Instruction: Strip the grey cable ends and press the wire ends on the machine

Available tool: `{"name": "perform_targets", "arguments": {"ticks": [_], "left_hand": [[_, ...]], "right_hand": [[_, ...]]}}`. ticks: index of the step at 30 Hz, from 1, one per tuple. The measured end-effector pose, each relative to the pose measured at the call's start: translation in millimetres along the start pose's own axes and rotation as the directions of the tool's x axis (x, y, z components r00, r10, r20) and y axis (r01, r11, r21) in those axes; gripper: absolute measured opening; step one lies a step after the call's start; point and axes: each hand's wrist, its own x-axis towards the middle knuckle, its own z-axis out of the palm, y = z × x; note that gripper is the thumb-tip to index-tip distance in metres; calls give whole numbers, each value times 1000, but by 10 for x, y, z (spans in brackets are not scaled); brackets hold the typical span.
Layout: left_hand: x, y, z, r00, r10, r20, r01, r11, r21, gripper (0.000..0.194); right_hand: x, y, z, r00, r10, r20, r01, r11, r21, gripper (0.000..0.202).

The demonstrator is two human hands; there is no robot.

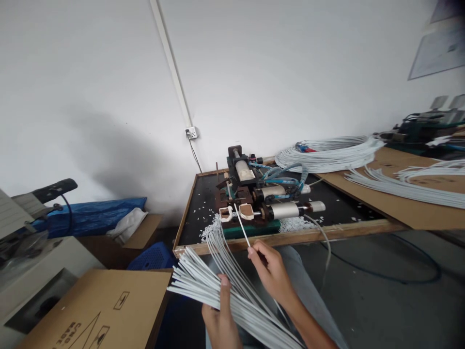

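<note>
Your left hand (224, 317) wraps the bundle (256, 312) so ends bunch; right hand (273, 272) pinches one wire (242, 227), tip apparently at machine (285, 211).

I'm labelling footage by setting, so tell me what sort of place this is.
Probably a small cable workshop: a metal stripping machine with silver cylinders, short white offcuts beside it, and a large coil of white wires.
</note>
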Motion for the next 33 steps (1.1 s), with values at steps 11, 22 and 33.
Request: {"name": "perform_targets", "arguments": {"ticks": [11, 22, 33], "left_hand": [[14, -10, -11, 1000, -5, -2, 5, 1000, -7, 51], [25, -41, -21, 999, 16, -43, -15, 1000, 2, 52], [29, -67, -43, 1000, 8, -29, -8, 1000, 9, 50]], "right_hand": [[127, 80, 15, 1000, -6, 19, 7, 1000, -30, 37], [171, 74, 31, 999, -9, 39, 11, 999, -32, 37], [177, 92, 47, 999, -8, 41, 9, 1000, -27, 36]]}}
